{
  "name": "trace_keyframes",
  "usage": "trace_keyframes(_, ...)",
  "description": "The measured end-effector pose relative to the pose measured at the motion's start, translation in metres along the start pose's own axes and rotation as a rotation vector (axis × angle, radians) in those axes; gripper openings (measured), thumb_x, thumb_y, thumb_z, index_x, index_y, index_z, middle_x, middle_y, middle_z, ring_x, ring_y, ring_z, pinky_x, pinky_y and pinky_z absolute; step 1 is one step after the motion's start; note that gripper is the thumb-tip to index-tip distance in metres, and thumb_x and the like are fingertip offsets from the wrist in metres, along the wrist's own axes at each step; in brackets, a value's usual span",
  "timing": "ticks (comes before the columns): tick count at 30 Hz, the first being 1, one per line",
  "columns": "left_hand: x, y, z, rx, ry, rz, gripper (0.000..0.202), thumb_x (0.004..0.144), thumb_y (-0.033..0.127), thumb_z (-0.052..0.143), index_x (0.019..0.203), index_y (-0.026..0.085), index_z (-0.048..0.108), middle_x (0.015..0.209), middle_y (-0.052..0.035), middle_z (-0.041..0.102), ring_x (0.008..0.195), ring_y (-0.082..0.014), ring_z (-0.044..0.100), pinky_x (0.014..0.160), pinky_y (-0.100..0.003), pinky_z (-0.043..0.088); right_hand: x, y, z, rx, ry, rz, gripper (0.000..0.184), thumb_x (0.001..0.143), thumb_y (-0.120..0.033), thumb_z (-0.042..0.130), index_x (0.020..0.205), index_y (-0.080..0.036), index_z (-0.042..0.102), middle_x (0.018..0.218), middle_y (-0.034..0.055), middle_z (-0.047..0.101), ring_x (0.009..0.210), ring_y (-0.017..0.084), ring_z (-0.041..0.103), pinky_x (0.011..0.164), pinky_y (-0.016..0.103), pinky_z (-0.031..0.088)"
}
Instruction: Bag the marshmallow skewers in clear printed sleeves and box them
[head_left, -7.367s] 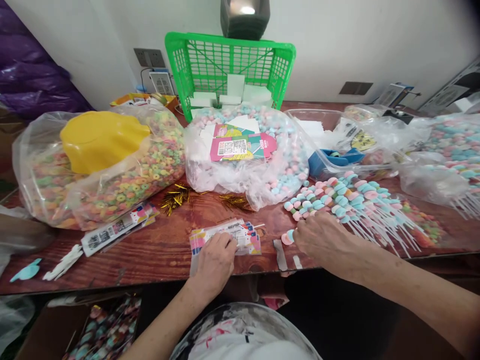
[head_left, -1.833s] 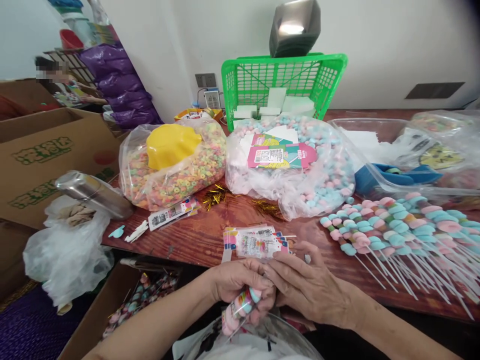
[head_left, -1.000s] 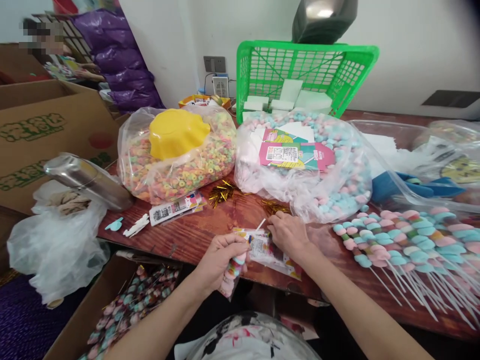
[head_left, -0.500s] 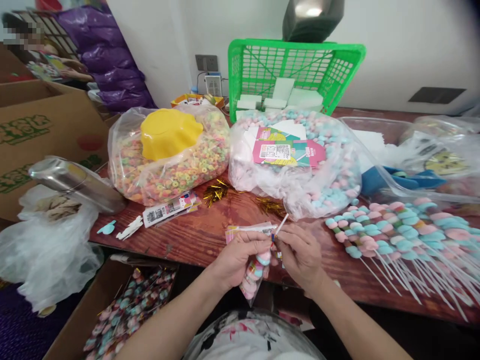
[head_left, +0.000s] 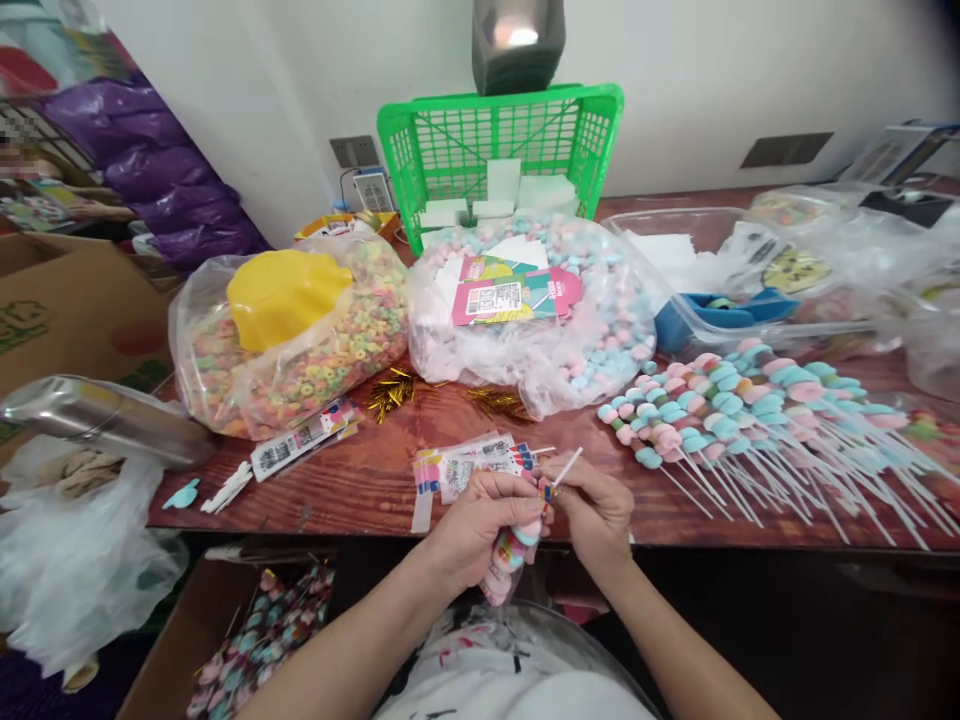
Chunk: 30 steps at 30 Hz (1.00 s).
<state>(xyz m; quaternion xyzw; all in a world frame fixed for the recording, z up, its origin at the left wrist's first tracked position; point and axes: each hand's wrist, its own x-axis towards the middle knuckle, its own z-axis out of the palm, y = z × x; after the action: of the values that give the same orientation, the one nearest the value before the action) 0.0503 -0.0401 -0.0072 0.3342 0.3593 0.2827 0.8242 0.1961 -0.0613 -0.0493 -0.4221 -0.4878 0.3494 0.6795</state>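
Observation:
My left hand (head_left: 480, 525) is closed around a marshmallow skewer (head_left: 510, 550) in a clear printed bag, its sweets pointing down toward my lap. From the bag's gathered neck the white stick (head_left: 568, 466) sticks up to the right. At that neck my right hand (head_left: 596, 505) pinches with thumb and fingers, beside the left fingertips. A small gold and blue bit shows there; whether it is a tie or bag print I cannot tell. Just behind my hands lie flat printed bags (head_left: 465, 465). Bundles of gold twist ties (head_left: 394, 392) lie farther back.
Unwrapped marshmallow skewers (head_left: 720, 400) are piled at right. Behind stand a bag of ring sweets (head_left: 352, 340) with a yellow bowl (head_left: 289, 295), a marshmallow bag (head_left: 607, 350) and a green basket (head_left: 499, 110). A steel flask (head_left: 112, 420) lies left; a carton of wrapped skewers (head_left: 161, 625) stands below.
The view has turned to the right, shifting the table's things leftward. Both hands stay together at the bag's neck; more of the flat printed bags shows behind them.

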Motion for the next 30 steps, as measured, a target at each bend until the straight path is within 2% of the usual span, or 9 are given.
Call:
trace_keyframes(3,-0.001,-0.002,-0.003,0.178,0.03,0.089,0.017,0.065,0.028,0.072,0.064,0.011,0.066,0.058,-0.0012,0.059,0.041,-0.0068,0.047,0.04,-0.019,0.034,-0.008,0.002,-0.006,0.084,-0.029,0.166,0.006,0.079,-0.025,0.065,0.075,-0.022,0.069,0.077,0.0019,0.069,0.068,0.015,0.059,0.065,0.029,0.048)
trace_keyframes(5,-0.004,0.0,-0.004,0.418,0.015,0.284,0.015,0.071,0.025,0.068,0.064,0.012,0.067,0.061,-0.0016,0.059,0.05,-0.0082,0.05,0.049,-0.021,0.038,-0.011,0.001,-0.012,0.132,-0.111,0.302,0.013,0.08,-0.03,0.064,0.072,-0.019,0.066,0.074,0.0019,0.067,0.054,0.01,0.051,0.051,0.024,0.042)
trace_keyframes(10,-0.019,0.01,-0.001,1.099,-0.239,0.749,0.02,0.086,0.015,0.05,0.075,0.013,0.066,0.072,-0.0069,0.063,0.071,-0.0147,0.055,0.069,-0.027,0.043,-0.003,-0.011,-0.026,0.164,-0.482,0.605,0.025,0.071,-0.037,0.074,0.069,-0.015,0.064,0.056,-0.001,0.058,0.046,0.007,0.044,0.044,0.019,0.033)
trace_keyframes(13,-0.026,0.014,-0.001,1.344,-0.339,0.805,0.02,0.086,0.009,0.047,0.078,0.013,0.064,0.077,-0.0082,0.064,0.076,-0.0163,0.056,0.071,-0.028,0.043,0.006,-0.015,-0.029,0.158,-0.662,0.689,0.03,0.069,-0.042,0.075,0.074,-0.013,0.067,0.06,0.0,0.06,0.051,0.009,0.049,0.05,0.021,0.038)
trace_keyframes(18,-0.031,0.013,-0.01,1.476,-0.347,0.779,0.019,0.084,0.008,0.047,0.075,0.014,0.062,0.073,-0.0057,0.062,0.073,-0.0157,0.053,0.068,-0.027,0.041,0.018,-0.019,-0.026,0.113,-0.816,0.714,0.028,0.072,-0.04,0.071,0.069,-0.013,0.066,0.061,-0.0011,0.057,0.056,0.008,0.048,0.055,0.021,0.036)
trace_keyframes(21,-0.032,0.009,-0.017,1.45,-0.246,0.689,0.02,0.085,0.009,0.047,0.074,0.014,0.063,0.077,-0.0054,0.062,0.076,-0.0155,0.054,0.071,-0.027,0.042,0.026,-0.032,-0.022,-0.097,-0.788,0.556,0.024,0.079,-0.036,0.063,0.067,-0.015,0.061,0.059,-0.003,0.052,0.054,0.009,0.045,0.052,0.021,0.035)
trace_keyframes(25,-0.025,0.002,-0.022,1.27,-0.009,0.526,0.025,0.088,0.013,0.046,0.071,0.015,0.063,0.075,-0.0034,0.062,0.073,-0.0137,0.054,0.071,-0.025,0.04,0.029,-0.053,-0.012,-0.56,-0.534,-0.057,0.016,0.086,-0.018,0.053,0.074,-0.018,0.062,0.069,0.0007,0.06,0.065,0.012,0.053,0.06,0.024,0.042)
trace_keyframes(28,-0.015,-0.004,-0.022,0.986,0.081,0.456,0.026,0.088,0.019,0.048,0.068,0.014,0.064,0.065,-0.0004,0.058,0.064,-0.0115,0.049,0.065,-0.023,0.038,0.014,-0.047,-0.001,-0.67,-0.398,-0.42,0.017,0.085,-0.01,0.052,0.087,-0.018,0.066,0.076,0.0046,0.064,0.071,0.015,0.058,0.064,0.026,0.046)
trace_keyframes(30,-0.009,-0.009,-0.023,0.816,0.119,0.427,0.026,0.084,0.02,0.05,0.061,0.014,0.06,0.059,0.0018,0.051,0.059,-0.0101,0.044,0.06,-0.022,0.035,0.0,-0.034,0.007,-0.716,-0.332,-0.516,0.024,0.084,-0.006,0.05,0.094,-0.017,0.069,0.075,0.0059,0.064,0.07,0.016,0.058,0.061,0.026,0.046)
